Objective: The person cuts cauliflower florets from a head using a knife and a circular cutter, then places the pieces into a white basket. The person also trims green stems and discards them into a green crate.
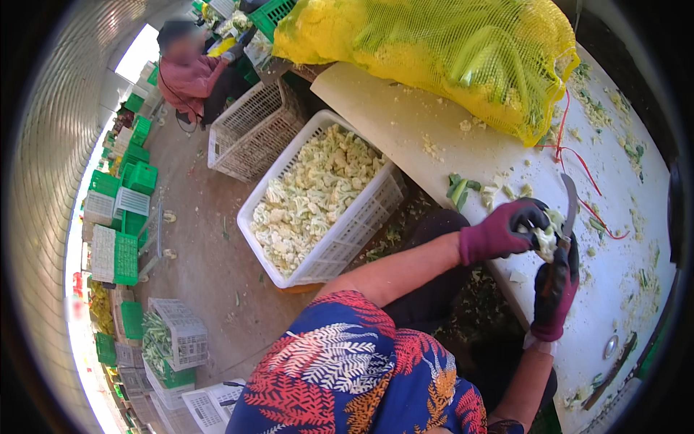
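My left hand [507, 228], in a maroon and black work glove, grips a piece of cauliflower [545, 241] above the table. In the same kind of glove, my right hand [557, 295] is closed around the wooden handle of a knife [570, 203]. Its curved blade points away from me, close alongside the cauliflower; whether it touches is hard to tell. Just beyond my left hand, a green leaf stalk [461, 191] and pale cauliflower trimmings [490, 192] lie on the white tabletop [417, 133].
A yellow mesh sack of cauliflower [434, 59] rests on the table, near red twine [584, 158]. At my left stands a white crate [325, 271] of cauliflower florets [317, 190], beside another plastic crate [255, 130]. Another person [190, 76] sits farther off. Stacked crates [126, 255] line the wall.
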A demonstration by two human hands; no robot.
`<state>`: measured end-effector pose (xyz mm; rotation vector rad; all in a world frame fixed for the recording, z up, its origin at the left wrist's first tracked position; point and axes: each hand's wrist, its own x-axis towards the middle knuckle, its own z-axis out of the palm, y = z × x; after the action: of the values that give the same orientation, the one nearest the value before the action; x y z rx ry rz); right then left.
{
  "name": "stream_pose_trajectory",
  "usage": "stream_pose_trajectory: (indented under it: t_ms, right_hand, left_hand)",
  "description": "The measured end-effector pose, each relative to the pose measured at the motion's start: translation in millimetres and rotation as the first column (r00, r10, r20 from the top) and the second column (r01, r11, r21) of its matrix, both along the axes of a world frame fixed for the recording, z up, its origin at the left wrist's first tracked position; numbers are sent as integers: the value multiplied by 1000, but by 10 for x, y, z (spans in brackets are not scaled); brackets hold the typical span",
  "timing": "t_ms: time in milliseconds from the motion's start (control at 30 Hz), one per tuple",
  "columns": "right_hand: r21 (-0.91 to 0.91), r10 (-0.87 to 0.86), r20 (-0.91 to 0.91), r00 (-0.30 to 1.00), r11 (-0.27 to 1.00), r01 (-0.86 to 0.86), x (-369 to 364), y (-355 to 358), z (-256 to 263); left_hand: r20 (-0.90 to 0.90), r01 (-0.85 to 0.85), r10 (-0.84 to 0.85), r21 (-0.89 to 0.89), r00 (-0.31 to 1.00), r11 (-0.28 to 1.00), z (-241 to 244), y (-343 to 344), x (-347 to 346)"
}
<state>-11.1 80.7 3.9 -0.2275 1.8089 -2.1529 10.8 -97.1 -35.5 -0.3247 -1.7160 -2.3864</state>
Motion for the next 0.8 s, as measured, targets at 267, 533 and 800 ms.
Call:
stream_pose_trajectory:
  t_ms: [267,533,800]
  right_hand:
    - [-175,552,52,833,826,-536,590,-1748,299]
    - [-8,492,72,868,870,-493,751,-2423,581]
    - [214,69,256,964,969,-126,608,-1295,159]
  left_hand:
    - [218,-585,543,256,811,770,358,-1445,1783]
    - [258,-906,873,16,413,424,-266,-3329,2198]
    - [-189,-419,926,-907,326,-37,-1224,-4037,1842]
